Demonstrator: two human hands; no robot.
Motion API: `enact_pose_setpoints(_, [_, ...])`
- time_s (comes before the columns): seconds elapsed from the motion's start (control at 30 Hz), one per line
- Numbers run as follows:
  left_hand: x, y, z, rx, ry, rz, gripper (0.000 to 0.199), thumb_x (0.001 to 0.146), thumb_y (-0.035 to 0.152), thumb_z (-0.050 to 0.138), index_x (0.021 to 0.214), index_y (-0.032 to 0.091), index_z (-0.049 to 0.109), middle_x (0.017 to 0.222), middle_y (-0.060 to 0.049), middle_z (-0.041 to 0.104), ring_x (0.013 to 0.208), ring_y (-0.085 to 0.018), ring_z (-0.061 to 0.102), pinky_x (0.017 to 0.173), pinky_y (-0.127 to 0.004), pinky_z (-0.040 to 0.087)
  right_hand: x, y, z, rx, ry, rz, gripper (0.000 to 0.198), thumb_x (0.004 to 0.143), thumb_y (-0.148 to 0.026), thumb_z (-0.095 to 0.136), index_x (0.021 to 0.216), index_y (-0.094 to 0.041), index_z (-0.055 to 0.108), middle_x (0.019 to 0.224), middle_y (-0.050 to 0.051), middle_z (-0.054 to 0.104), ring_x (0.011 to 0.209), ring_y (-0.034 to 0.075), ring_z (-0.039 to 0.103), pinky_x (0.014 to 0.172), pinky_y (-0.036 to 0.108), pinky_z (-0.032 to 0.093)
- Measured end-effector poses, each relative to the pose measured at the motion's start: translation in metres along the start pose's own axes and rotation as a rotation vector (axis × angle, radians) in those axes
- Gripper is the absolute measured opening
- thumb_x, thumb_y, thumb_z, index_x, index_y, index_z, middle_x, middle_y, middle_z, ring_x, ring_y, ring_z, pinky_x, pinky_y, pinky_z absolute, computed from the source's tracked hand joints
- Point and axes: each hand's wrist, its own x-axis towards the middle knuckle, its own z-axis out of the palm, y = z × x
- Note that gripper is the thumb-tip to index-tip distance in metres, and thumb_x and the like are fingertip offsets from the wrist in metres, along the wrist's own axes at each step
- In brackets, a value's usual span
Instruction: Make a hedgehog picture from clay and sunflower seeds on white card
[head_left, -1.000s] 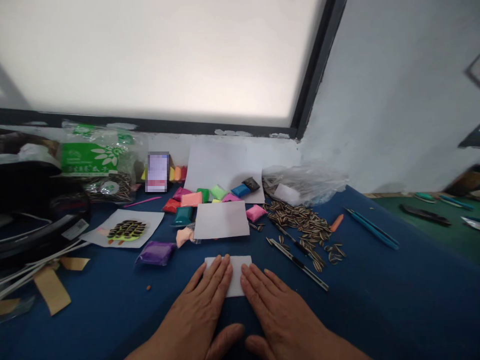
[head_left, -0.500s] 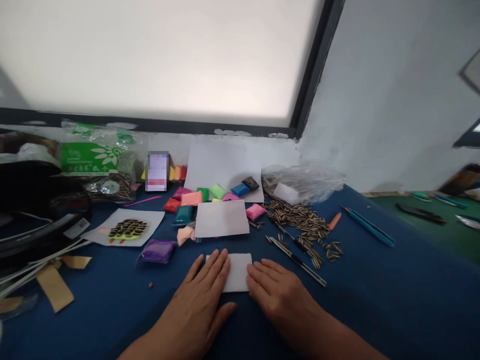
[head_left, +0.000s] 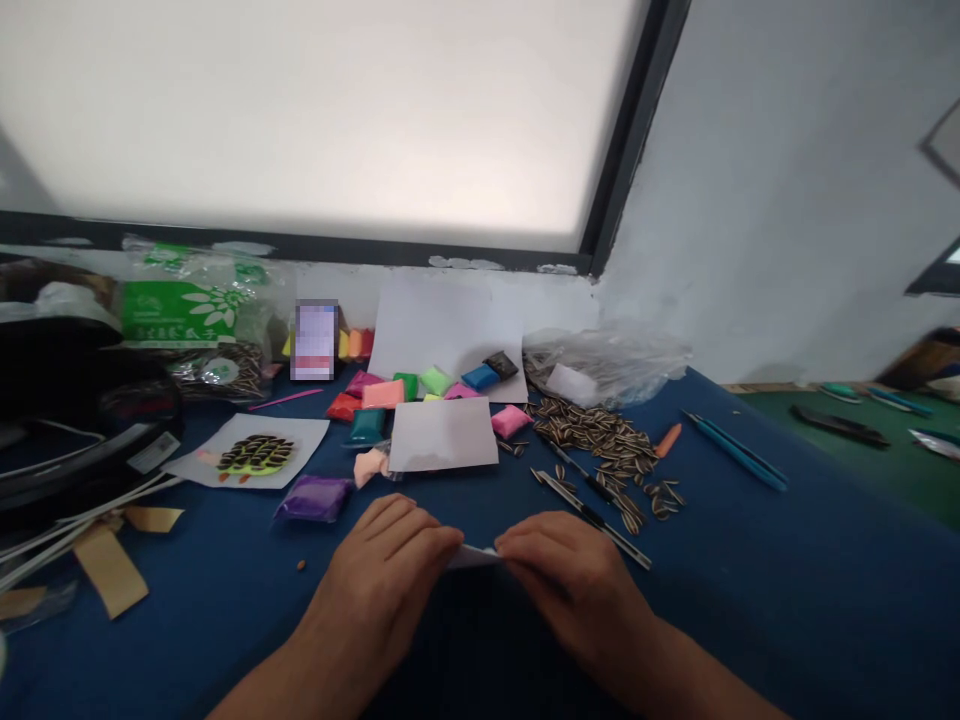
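Observation:
A small white piece of paper (head_left: pixel 472 557) is stretched between my two hands, tilted and seen nearly edge-on. My left hand (head_left: pixel 394 565) pinches its left end, fingers closed. On the other end, my right hand (head_left: pixel 566 570) is closed in a similar pinch. Much of the paper is hidden by my fingers. Just beyond lies another white paper sheet (head_left: pixel 444 436), partly over coloured clay packets. A purple clay packet (head_left: pixel 313 498) rests past my left hand, and a utility knife (head_left: pixel 592 520) lies past my right.
Striped sunflower seeds (head_left: pixel 600 440) are piled at the right, near blue tweezers (head_left: pixel 735 450) and an orange crayon-like piece (head_left: pixel 668 441). At left, a paper holds a seed-covered clay figure (head_left: pixel 255 455). Behind stand a phone (head_left: pixel 313 340) and a green seed bag (head_left: pixel 195 320).
The white paper lay flat under my spread fingers; now both hands have closed on its ends and tipped it up off the table.

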Motion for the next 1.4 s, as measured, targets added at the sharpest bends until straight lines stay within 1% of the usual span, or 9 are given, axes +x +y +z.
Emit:
enact_pose_setpoints(0.07, [0.003, 0.005, -0.009, -0.152, 0.078, -0.244, 0.016, 0.090, 0.028, 0.054, 0.099, 0.023, 0.067, 0.082, -0.002, 0.069, 0.076, -0.018, 0.062, 0.069, -0.029, 0.048, 0.002, -0.008, -0.005, 0.217, -0.005, 0.209, 0.019, 0.093, -0.025, 0.053, 0.083, -0.019, 0.068, 0.080, 0.003, 0.069, 0.075, 0.016, 0.064, 0.069, 0.026, 0.050])
enact_pose_setpoints(0.17, [0.010, 0.006, -0.017, -0.453, 0.147, -0.622, 0.033, 0.079, 0.043, 0.068, 0.106, 0.024, 0.066, 0.083, 0.000, 0.069, 0.077, -0.019, 0.063, 0.067, -0.027, 0.050, 0.005, -0.015, -0.008, 0.501, 0.053, 0.440, 0.023, 0.092, -0.033, 0.056, 0.078, -0.018, 0.066, 0.072, 0.001, 0.065, 0.070, 0.014, 0.061, 0.064, 0.023, 0.049])
enact_pose_setpoints(0.33, [0.015, -0.001, -0.019, -0.846, 0.031, -0.896, 0.036, 0.072, 0.051, 0.073, 0.081, 0.017, 0.067, 0.071, 0.000, 0.067, 0.066, -0.015, 0.060, 0.062, -0.024, 0.048, 0.004, -0.012, -0.007, 0.680, 0.003, 0.555, 0.024, 0.090, -0.037, 0.059, 0.078, -0.016, 0.063, 0.072, 0.002, 0.065, 0.070, 0.014, 0.061, 0.068, 0.025, 0.048])
enact_pose_setpoints(0.47, [0.013, -0.006, -0.018, -0.853, -0.058, -0.939, 0.036, 0.072, 0.051, 0.073, 0.077, 0.016, 0.066, 0.065, 0.002, 0.062, 0.059, -0.012, 0.055, 0.054, -0.021, 0.043, 0.004, -0.012, -0.007, 0.693, -0.207, 0.600, 0.020, 0.089, -0.035, 0.060, 0.088, -0.015, 0.064, 0.079, 0.002, 0.066, 0.072, 0.014, 0.059, 0.066, 0.025, 0.046])
enact_pose_setpoints(0.57, [0.011, -0.003, -0.014, -0.868, -0.238, -0.943, 0.038, 0.073, 0.052, 0.071, 0.077, 0.015, 0.066, 0.064, 0.001, 0.062, 0.057, -0.011, 0.053, 0.054, -0.021, 0.040, 0.004, -0.013, -0.004, 0.746, -0.249, 0.632, 0.025, 0.087, -0.038, 0.062, 0.097, -0.015, 0.062, 0.080, 0.001, 0.064, 0.070, 0.012, 0.057, 0.062, 0.023, 0.045])
enact_pose_setpoints(0.67, [0.011, 0.003, -0.009, -0.890, -0.350, -0.912, 0.037, 0.073, 0.051, 0.071, 0.078, 0.015, 0.067, 0.068, 0.001, 0.064, 0.062, -0.012, 0.055, 0.059, -0.022, 0.040, 0.002, -0.013, 0.003, 0.815, -0.278, 0.690, 0.027, 0.082, -0.040, 0.067, 0.087, -0.014, 0.060, 0.070, -0.001, 0.059, 0.058, 0.008, 0.053, 0.054, 0.020, 0.042])
enact_pose_setpoints(0.83, [0.008, 0.005, -0.003, -0.881, -0.318, -0.922, 0.043, 0.077, 0.056, 0.066, 0.098, 0.018, 0.065, 0.083, -0.003, 0.069, 0.073, -0.017, 0.062, 0.058, -0.023, 0.043, -0.001, -0.008, 0.011, 0.869, -0.200, 0.730, 0.030, 0.078, -0.042, 0.069, 0.075, -0.016, 0.053, 0.059, -0.005, 0.054, 0.049, 0.007, 0.050, 0.048, 0.018, 0.039])
enact_pose_setpoints(1.03, [0.005, 0.000, 0.001, -0.994, -0.396, -0.921, 0.042, 0.069, 0.054, 0.074, 0.072, 0.014, 0.060, 0.068, -0.003, 0.068, 0.058, -0.014, 0.060, 0.055, -0.023, 0.043, -0.001, -0.005, 0.010, 0.810, -0.211, 0.749, 0.031, 0.079, -0.045, 0.067, 0.080, -0.017, 0.054, 0.059, -0.005, 0.055, 0.049, 0.007, 0.051, 0.045, 0.017, 0.039])
enact_pose_setpoints(1.4, [0.005, 0.002, -0.002, -1.097, -0.502, -0.831, 0.034, 0.070, 0.042, 0.075, 0.088, 0.015, 0.066, 0.082, -0.004, 0.071, 0.075, -0.019, 0.065, 0.067, -0.027, 0.047, 0.001, -0.006, 0.008, 0.793, -0.094, 0.730, 0.043, 0.079, -0.058, 0.063, 0.070, -0.018, 0.050, 0.055, -0.005, 0.054, 0.048, 0.008, 0.052, 0.046, 0.018, 0.039])
